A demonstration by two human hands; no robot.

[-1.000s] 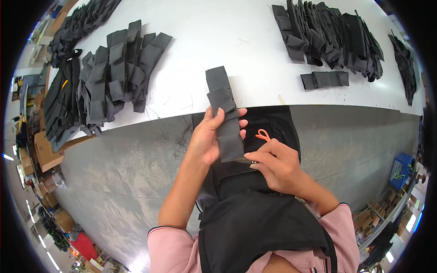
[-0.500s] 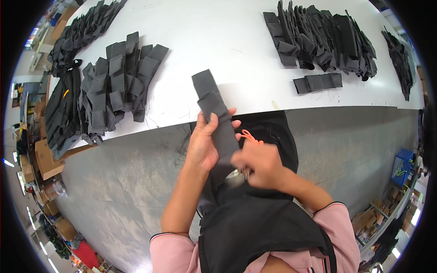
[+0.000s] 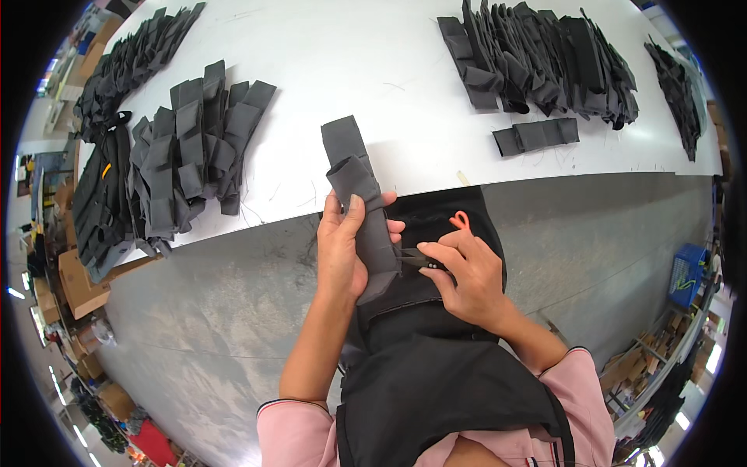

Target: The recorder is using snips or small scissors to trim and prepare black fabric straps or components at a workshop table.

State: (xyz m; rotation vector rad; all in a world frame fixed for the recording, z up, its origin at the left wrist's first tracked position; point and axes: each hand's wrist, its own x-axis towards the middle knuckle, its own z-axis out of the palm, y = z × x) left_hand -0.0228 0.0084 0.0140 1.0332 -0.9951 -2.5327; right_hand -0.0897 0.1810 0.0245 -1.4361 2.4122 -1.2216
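My left hand point(image 3: 342, 245) is closed around a dark grey sewn fabric strip point(image 3: 373, 237) with folded, pocket-like sections, its far end reaching over the table edge. Thumb lies on top, and fingertips show at the strip's right side. In my right hand point(image 3: 471, 276) is a pair of small dark thread snips point(image 3: 419, 258), pinched between thumb and fingers. An orange-red cord loop point(image 3: 461, 221) sticks out above that hand. The blades point left and meet the strip's right edge, where a few loose threads show. Whether the blades are closed cannot be made out.
On the white table point(image 3: 350, 62) lie a near-left pile of grey strips point(image 3: 187, 156), a far-right pile point(image 3: 545, 62) and one single strip point(image 3: 537, 136). Black straps point(image 3: 101, 194) hang at the left edge. A blue basket point(image 3: 687, 274) stands on the floor at right.
My right hand has moved slightly right and turned, bringing the snips from the strip's near end up to its right edge. A folded section of the strip now stands more open.
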